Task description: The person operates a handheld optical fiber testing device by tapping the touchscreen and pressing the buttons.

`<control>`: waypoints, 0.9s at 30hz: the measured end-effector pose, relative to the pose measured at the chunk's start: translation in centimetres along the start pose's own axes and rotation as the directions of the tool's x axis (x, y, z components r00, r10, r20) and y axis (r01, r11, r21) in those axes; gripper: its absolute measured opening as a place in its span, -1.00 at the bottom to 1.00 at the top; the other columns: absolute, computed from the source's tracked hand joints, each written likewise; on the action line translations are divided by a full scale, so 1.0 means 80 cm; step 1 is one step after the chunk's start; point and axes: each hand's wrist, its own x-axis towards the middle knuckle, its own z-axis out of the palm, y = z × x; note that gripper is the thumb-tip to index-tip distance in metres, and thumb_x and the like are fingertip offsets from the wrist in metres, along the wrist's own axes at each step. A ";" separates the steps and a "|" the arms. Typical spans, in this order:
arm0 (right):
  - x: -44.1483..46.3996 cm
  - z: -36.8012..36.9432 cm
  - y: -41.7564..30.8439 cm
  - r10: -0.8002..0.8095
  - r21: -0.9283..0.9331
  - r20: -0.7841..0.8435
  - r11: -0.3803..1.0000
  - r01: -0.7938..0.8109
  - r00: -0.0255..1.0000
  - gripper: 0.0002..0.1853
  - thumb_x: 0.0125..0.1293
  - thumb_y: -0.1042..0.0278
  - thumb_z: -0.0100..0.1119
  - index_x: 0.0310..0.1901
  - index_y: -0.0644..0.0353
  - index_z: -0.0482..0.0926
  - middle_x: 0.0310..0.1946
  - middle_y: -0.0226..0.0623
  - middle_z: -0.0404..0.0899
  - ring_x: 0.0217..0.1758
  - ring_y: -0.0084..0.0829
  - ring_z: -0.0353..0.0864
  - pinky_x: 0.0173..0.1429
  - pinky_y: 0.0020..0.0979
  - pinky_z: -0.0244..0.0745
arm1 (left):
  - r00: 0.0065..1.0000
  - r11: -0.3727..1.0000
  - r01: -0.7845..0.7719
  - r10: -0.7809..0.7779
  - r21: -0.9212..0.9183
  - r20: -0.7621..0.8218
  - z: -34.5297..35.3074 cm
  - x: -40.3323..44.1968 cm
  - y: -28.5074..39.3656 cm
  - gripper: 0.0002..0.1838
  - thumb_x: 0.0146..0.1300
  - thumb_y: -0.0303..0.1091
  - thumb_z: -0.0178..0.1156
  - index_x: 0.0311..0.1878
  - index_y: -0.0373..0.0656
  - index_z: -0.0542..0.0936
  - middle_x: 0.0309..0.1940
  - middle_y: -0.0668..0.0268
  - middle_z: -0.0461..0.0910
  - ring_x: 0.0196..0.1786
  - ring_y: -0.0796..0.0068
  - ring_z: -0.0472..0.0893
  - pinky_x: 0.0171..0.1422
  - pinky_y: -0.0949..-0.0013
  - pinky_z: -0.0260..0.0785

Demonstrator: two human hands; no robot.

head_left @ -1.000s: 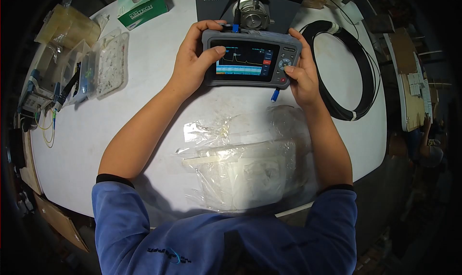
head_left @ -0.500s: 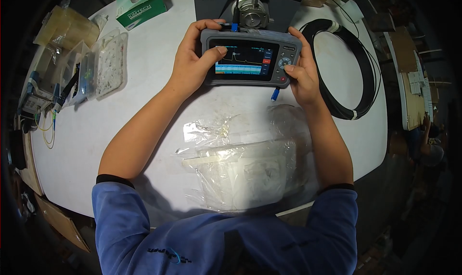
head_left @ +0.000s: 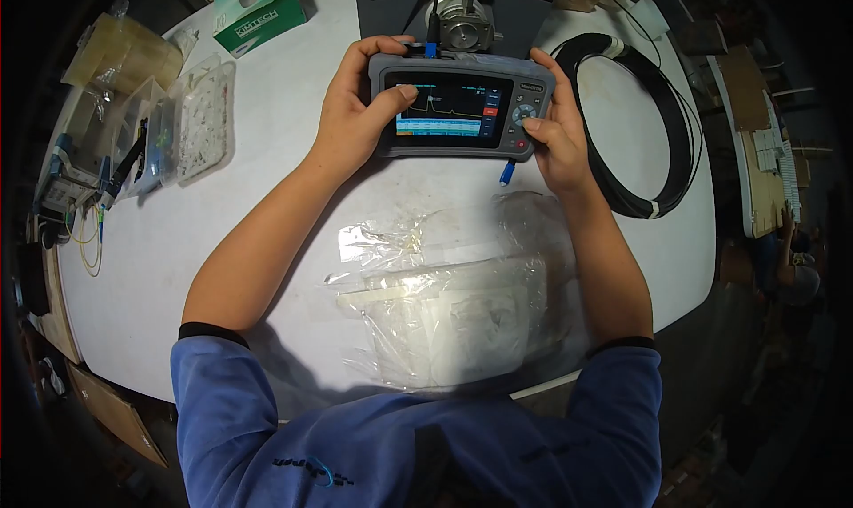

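A grey handheld OTDR tester [head_left: 453, 149] is held up between my two hands, its screen facing me and showing a yellow trace above a blue table. My left hand [head_left: 355, 117] grips its left end, the thumb lying over the screen's upper left corner. Around the right end is my right hand [head_left: 560, 139], with the thumb at the round keypad. A blue fiber connector [head_left: 432, 50] with a black cable is plugged into the tester's top edge. Below its lower right edge hangs a blue connector cap [head_left: 507, 172]. Fingers behind the tester are hidden.
Clear plastic bags [head_left: 453, 321] lie in front of me. A coil of black cable [head_left: 586, 135] is at right, a grey machine [head_left: 382, 19] behind the tester. Leftward are a green Kimtech box [head_left: 262, 30] and a clear plastic tray [head_left: 206, 122]. Another person [head_left: 800, 277] is far right.
Almost nothing differs. The whole view has shifted very slightly; both hands keep the same grip on the tester, and the trace on its screen looks alike.
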 end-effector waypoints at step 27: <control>-0.001 0.001 -0.001 0.007 -0.002 -0.010 1.000 -0.007 1.000 -0.12 0.16 0.47 0.05 0.58 0.32 0.04 0.21 -0.08 0.47 0.33 -0.33 0.46 0.50 -0.31 0.24 | 1.000 1.000 0.003 -0.003 0.002 0.004 -0.002 0.000 0.000 -0.54 0.25 -0.47 0.26 0.21 -0.11 0.41 0.38 0.14 0.45 0.34 0.34 0.50 0.45 0.27 0.38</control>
